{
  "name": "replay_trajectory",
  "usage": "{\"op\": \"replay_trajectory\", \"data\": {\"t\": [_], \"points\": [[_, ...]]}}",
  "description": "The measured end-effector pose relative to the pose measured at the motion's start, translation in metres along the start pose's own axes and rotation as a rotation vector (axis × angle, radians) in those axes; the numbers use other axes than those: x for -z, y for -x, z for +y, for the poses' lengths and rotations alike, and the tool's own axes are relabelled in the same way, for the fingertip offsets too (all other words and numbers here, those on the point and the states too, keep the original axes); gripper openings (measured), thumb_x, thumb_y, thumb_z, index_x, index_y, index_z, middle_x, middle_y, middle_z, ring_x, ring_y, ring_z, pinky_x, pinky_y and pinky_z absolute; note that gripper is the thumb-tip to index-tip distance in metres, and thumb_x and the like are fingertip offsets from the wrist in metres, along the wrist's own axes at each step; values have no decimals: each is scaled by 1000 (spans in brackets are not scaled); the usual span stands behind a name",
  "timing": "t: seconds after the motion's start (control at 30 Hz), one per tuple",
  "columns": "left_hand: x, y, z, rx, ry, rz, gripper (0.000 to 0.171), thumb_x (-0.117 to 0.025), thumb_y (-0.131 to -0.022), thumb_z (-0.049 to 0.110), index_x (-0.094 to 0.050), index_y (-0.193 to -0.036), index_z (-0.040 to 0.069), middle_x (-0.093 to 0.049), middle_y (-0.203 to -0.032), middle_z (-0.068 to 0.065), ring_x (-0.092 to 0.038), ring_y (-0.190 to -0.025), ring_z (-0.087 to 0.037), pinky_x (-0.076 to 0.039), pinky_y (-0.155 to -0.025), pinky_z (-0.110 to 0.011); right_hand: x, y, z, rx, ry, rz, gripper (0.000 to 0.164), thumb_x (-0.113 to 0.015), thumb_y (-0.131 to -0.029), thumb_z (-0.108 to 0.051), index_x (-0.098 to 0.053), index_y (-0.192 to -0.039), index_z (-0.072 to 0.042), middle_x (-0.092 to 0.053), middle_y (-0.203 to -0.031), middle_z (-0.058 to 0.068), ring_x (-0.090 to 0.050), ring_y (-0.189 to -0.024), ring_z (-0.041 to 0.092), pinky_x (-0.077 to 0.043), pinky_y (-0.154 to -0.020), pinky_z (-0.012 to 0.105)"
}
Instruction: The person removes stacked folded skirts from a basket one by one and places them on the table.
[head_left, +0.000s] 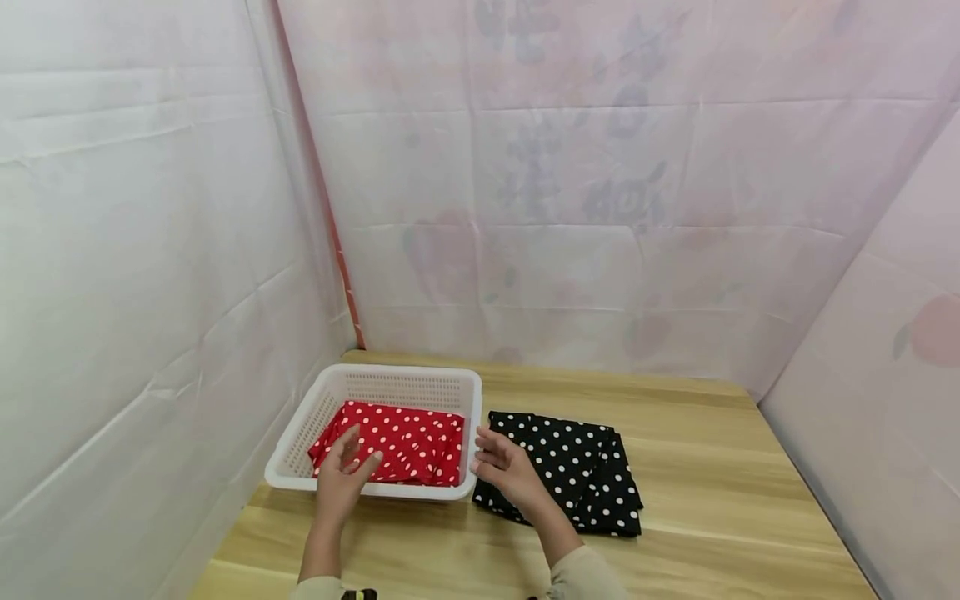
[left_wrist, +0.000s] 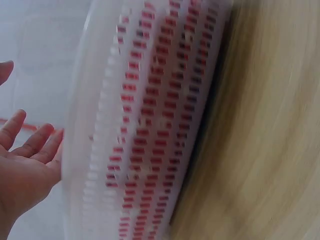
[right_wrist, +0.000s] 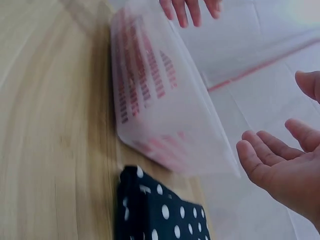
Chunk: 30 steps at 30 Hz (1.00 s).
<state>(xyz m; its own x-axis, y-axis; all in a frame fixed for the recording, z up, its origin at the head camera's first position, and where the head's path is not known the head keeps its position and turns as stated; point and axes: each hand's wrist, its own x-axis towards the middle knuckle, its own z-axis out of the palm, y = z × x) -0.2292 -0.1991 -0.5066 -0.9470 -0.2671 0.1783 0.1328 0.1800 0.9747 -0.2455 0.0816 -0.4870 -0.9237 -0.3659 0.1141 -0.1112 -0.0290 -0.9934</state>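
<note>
A folded red cloth with white dots (head_left: 408, 437) lies inside a white plastic basket (head_left: 468, 387) on the table. My left hand (head_left: 342, 477) is raised over the basket's near left part, fingers loosely bent and holding nothing. Beside the basket's right wall is my right hand (head_left: 510, 468), its fingers apart and nothing in its grasp. To the right of the basket lies a folded black cloth with white dots (head_left: 577, 471), partly covered by the right hand and forearm in the head view. In the right wrist view the right hand (right_wrist: 287, 160) has its fingers spread near the basket's rim.
The wooden table (head_left: 697, 475) runs beneath everything. Printed white sheeting (head_left: 600, 208) hangs behind it, with more sheeting on the left (head_left: 135, 292) and right (head_left: 900, 375). The basket stands close to the left sheet.
</note>
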Motion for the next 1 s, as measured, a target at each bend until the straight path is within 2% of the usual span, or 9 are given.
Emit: {"op": "replay_trajectory", "data": {"t": [0.23, 0.4, 0.53, 0.63, 0.77, 0.87, 1.0], "points": [[15, -13, -10, 35, 4, 70, 61, -72, -82, 13, -44, -135, 4, -43, -134, -16, -38, -124, -31, -31, -100, -48, -17, -18, 3, -36, -4, 4, 60, -64, -85, -6, -38, -138, 5, -47, -127, 25, -47, -114, 41, -45, -89, 46], [22, -23, -13, 73, 14, 73, 63, -71, -83, 15, -41, -137, 4, -40, -137, -15, -36, -125, -30, -30, -102, -46, -27, -27, -1, -114, -13, 20, 61, -65, -83, -10, -40, -138, -1, -48, -125, 20, -49, -112, 36, -44, -89, 47], [26, -34, -11, 114, 1, 50, 64, -69, -85, 16, -38, -140, 5, -36, -139, -14, -35, -125, -30, -38, -96, -33, -33, -38, -4, -209, -61, 40, 61, -66, -83, -13, -41, -138, -3, -47, -125, 19, -52, -107, 31, -42, -88, 53], [29, -42, -8, 153, -31, 38, 64, -68, -86, 20, -37, -141, 7, -34, -141, -15, -36, -125, -30, -42, -90, -26, -36, -47, -5, -259, -108, 51, 62, -65, -82, -14, -40, -138, -2, -46, -124, 20, -51, -108, 34, -41, -89, 56], [32, -50, -7, 197, -68, -5, 70, -68, -86, 27, -33, -143, 8, -29, -145, -18, -33, -127, -35, -38, -97, -40, -42, -55, -5, -303, -168, 49, 60, -63, -81, -11, -40, -136, 1, -47, -123, 21, -45, -114, 42, -38, -90, 58], [33, -57, -6, 234, -113, -53, 77, -68, -84, 36, -29, -145, 8, -27, -146, -19, -28, -129, -38, -31, -101, -50, -48, -59, -5, -337, -168, 69, 55, -63, -82, -10, -44, -132, 1, -49, -122, 18, -44, -115, 41, -37, -91, 58], [34, -70, -1, 278, -160, -111, 85, -66, -82, 48, -27, -145, 8, -28, -145, -20, -26, -130, -38, -28, -101, -54, -52, -67, -2, -384, -140, 139, 41, -59, -86, -9, -50, -125, 1, -53, -113, 14, -48, -108, 39, -40, -88, 56]]}}
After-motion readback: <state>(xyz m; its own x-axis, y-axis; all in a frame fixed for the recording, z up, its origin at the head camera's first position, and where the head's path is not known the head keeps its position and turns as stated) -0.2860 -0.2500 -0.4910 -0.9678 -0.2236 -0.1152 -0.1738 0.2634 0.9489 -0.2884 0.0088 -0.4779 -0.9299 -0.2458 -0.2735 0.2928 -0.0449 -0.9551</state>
